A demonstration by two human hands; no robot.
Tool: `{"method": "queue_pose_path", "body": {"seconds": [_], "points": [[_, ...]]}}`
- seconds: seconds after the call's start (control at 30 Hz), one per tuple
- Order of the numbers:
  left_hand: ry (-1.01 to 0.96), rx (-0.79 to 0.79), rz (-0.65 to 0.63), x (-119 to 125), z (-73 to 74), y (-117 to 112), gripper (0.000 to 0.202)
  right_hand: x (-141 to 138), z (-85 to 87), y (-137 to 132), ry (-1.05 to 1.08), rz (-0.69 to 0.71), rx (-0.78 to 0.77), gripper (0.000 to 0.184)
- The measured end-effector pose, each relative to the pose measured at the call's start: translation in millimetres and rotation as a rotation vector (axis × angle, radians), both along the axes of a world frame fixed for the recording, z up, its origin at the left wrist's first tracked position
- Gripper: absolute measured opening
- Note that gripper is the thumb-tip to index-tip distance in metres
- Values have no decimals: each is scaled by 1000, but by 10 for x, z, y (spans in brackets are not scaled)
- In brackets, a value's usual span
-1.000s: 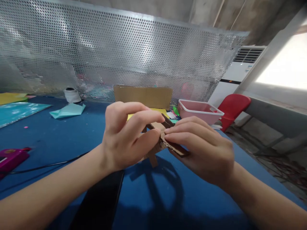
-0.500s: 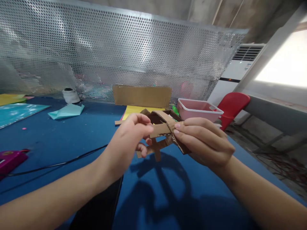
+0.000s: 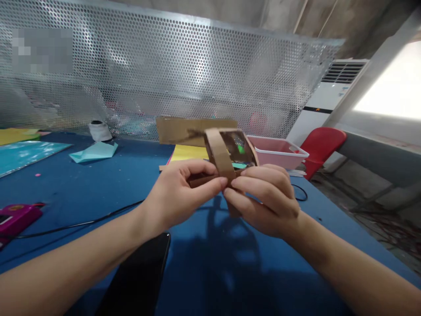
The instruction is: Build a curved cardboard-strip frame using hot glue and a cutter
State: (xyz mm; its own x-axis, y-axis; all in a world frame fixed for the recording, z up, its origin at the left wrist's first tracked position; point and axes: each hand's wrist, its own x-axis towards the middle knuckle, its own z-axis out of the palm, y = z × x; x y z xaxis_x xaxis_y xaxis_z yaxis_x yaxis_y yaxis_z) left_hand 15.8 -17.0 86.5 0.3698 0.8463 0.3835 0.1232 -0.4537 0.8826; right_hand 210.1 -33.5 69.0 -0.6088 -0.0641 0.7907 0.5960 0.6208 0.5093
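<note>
A small brown cardboard model (image 3: pixel 223 153) made of bent strips is held up above the blue table (image 3: pixel 108 184), its curved band standing upright. My left hand (image 3: pixel 179 197) pinches its lower left side between thumb and fingers. My right hand (image 3: pixel 263 197) grips its lower right side, fingertips meeting the left hand's at the strip's base. Both hands are closed on the model. Its lower part is hidden behind my fingers.
A black phone (image 3: pixel 138 272) lies near my left forearm, with a black cable (image 3: pixel 82 221) running left toward a magenta device (image 3: pixel 15 217). Behind the model lie a cardboard sheet (image 3: pixel 184 129), yellow paper (image 3: pixel 189 152), a pink tub (image 3: pixel 279 151). A perforated metal screen (image 3: pixel 164 74) backs the table.
The cardboard model was lifted and turned so its curved band now stands upright. Both hands rose and came closer together, fingertips meeting beneath it.
</note>
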Motion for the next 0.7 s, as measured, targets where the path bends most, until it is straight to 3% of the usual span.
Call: {"method": "queue_pose_path", "body": {"seconds": [0.07,0.13,0.2,0.3,0.4,0.5,0.7], "points": [[91,244,101,-19,-46,91,11,35,-94,16,38,34,-61,17],[186,381,182,-43,-158,212,10,62,-239,25,87,133,-200,18],[318,319,104,-66,-331,329,14,71,-426,37,172,199,-398,21],[470,154,35,-92,-616,432,14,69,-711,59,247,115,-705,23],[527,67,0,-108,-810,448,13,63,-903,65,193,71,-830,22],[569,16,-19,-115,-872,437,13,41,-985,58,119,98,-854,21],[599,-35,-34,-92,-840,402,13,-12,-977,28,20,29,-911,17]]}}
